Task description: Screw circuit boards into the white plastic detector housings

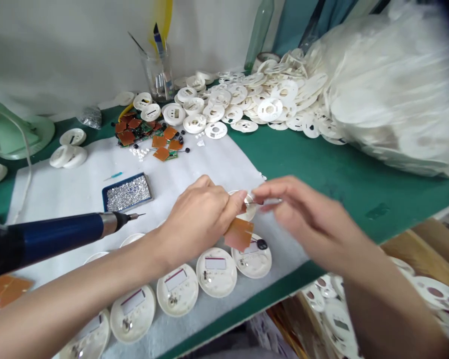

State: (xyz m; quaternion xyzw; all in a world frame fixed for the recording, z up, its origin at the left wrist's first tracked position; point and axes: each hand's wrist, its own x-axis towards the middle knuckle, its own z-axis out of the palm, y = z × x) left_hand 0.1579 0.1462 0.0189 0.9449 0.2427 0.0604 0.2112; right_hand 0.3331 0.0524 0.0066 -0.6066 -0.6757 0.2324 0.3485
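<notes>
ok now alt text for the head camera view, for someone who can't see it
A person's left hand holds an orange-brown circuit board over round white casings, the right hand close beside it. A blue screwdriver and a blue tray of small metal parts are at left; behind, white discs are heaped beside a bulging bag.

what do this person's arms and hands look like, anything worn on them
The left hand and right hand are both ungloved. No watch or bracelet shows at either wrist, and no sleeve shows on the left forearm or the shadowed right forearm.
</notes>
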